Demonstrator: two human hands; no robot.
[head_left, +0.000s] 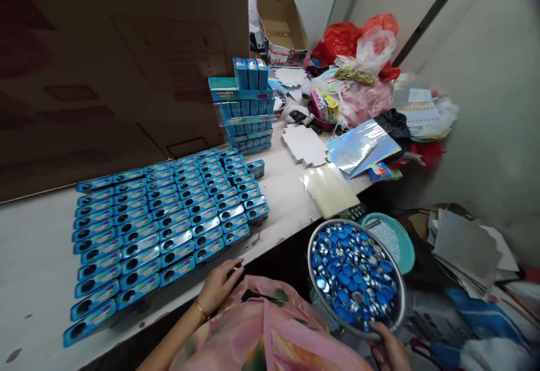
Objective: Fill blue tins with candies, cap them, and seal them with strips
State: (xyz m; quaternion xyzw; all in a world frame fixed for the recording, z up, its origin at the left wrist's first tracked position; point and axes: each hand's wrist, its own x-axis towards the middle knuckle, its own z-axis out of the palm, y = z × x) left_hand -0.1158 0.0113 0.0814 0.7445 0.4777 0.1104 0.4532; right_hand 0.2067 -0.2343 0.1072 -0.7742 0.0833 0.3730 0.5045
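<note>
While the hands are well apart, the open left hand (218, 288) rests at the edge of the white table (287, 219), nearest the block of blue tins (169, 225), its rows running away up the table; the right hand (386, 348) grips the rim of a steel basin (312, 270) of blue caps (354, 275).

Round steel basin (309, 258), shallow, heaped with loose blue and silver caps (354, 272)
</note>
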